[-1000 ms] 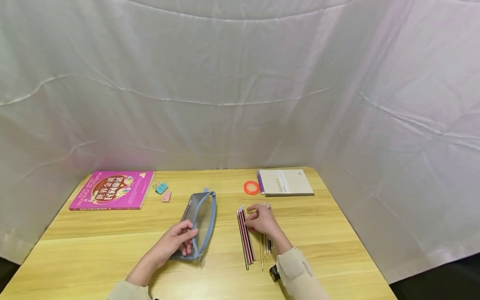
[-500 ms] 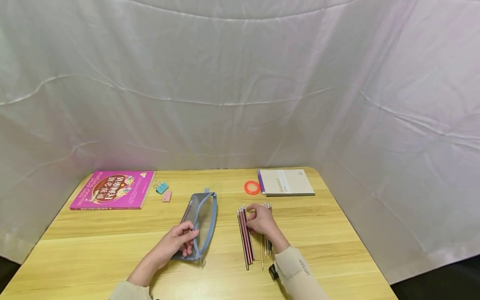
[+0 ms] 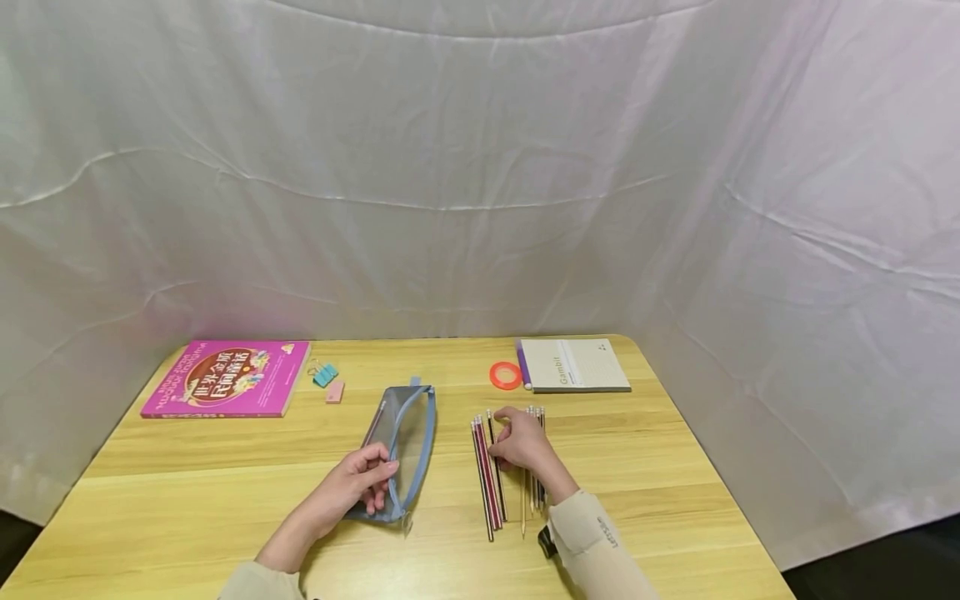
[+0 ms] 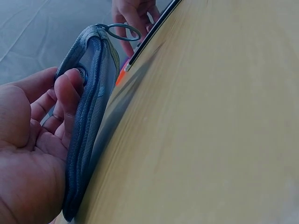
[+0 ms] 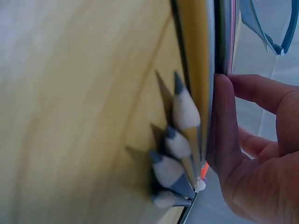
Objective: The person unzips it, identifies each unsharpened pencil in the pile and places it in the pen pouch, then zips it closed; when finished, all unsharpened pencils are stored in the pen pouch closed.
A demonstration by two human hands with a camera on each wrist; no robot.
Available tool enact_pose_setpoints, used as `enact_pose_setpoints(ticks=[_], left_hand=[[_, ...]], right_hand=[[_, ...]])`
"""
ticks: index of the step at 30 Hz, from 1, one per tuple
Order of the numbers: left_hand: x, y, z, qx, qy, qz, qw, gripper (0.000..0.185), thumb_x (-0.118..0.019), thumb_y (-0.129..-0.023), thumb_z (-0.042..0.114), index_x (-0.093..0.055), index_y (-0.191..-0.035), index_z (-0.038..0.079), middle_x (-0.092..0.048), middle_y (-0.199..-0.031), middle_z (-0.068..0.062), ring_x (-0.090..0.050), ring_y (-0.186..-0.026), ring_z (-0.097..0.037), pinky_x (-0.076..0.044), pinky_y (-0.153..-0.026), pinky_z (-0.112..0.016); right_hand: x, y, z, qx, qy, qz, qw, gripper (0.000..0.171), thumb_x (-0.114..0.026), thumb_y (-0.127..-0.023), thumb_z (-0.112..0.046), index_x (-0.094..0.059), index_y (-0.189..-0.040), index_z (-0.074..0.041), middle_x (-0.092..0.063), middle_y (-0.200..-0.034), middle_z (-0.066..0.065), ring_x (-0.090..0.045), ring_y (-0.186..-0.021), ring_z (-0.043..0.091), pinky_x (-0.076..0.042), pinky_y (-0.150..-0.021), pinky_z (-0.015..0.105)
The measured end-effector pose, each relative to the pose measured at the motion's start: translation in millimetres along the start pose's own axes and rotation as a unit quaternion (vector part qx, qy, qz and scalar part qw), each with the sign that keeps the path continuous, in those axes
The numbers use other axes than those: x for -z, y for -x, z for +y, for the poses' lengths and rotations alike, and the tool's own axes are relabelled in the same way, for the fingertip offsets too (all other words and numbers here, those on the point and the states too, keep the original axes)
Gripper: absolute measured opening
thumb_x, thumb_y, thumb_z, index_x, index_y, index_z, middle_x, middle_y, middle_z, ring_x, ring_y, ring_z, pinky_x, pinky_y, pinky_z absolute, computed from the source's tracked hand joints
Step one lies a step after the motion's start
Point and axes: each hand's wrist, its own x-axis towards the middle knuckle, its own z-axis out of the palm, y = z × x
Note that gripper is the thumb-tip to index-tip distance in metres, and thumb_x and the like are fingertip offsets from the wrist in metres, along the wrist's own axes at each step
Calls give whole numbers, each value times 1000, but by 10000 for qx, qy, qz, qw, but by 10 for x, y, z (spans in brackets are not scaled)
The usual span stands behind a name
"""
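Note:
In the head view my left hand (image 3: 356,479) grips the near edge of a blue-grey mesh pencil case (image 3: 428,450), whose zipped mouth gapes to the right. A pencil shows through its mesh. My right hand (image 3: 522,442) pinches a dark striped pencil (image 3: 500,487) between thumb and forefinger. That pencil lies slightly apart from several red and black striped pencils (image 3: 489,475) just left of it. Under and beside the right hand are several sharpened pencils (image 5: 187,109), tips toward the near side. In the left wrist view the thumb and fingers hold the case (image 4: 86,126) by its zip edge.
A pink book (image 3: 225,379) lies at the back left, beside teal binder clips (image 3: 324,375) and a pink eraser (image 3: 334,392). At the back right are an orange tape roll (image 3: 506,376), a purple pen (image 3: 523,365) and a notebook (image 3: 577,365). Pale curtains surround the table.
One dark pencil has come apart from the left group beneath my right fingers, and that group has shifted slightly left. The left hand and pencil case stay nearly still.

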Motion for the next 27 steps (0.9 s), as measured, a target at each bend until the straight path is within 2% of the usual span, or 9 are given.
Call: enact_pose_setpoints(ticks=[7, 17, 21, 27], left_hand=[[-3, -3, -2, -11, 16, 25, 10000, 32, -55, -109, 25, -46, -100, -4, -58, -81, -1, -60, -61, -8, -52, -53, -20], [-7, 3, 3, -36, 50, 3, 10000, 31, -55, -109, 25, -46, -100, -4, -58, -80, 0, -60, -61, -8, -52, -53, -20], [-12, 6, 6, -25, 36, 5, 10000, 31, -56, -108, 25, -46, -99, -3, -58, -79, 1, -60, -61, -8, -52, -53, -20], [-16, 8, 8, -59, 34, -20, 10000, 32, -56, -108, 24, -45, -100, -5, -58, -80, 0, -60, -61, -8, -52, -53, -20]], right_hand=[[-4, -17, -7, 13, 300, -42, 9995, 69, -81, -79, 4, -53, -142, 4, -65, -71, 4, -64, -48, 16, -54, -51, 27], [3, -10, -57, -160, 581, 38, 9982, 69, -79, -81, 0, -52, -145, 2, -65, -69, 5, -64, -49, 17, -55, -52, 29], [26, -2, -52, -211, 332, 69, 9992, 74, -78, -82, 0, -47, -149, 2, -65, -71, 5, -65, -51, 18, -55, -53, 29], [92, 14, -51, -108, -449, 185, 9988, 83, -73, -81, 7, -36, -156, 1, -67, -73, 8, -65, -53, 21, -58, -51, 31]])
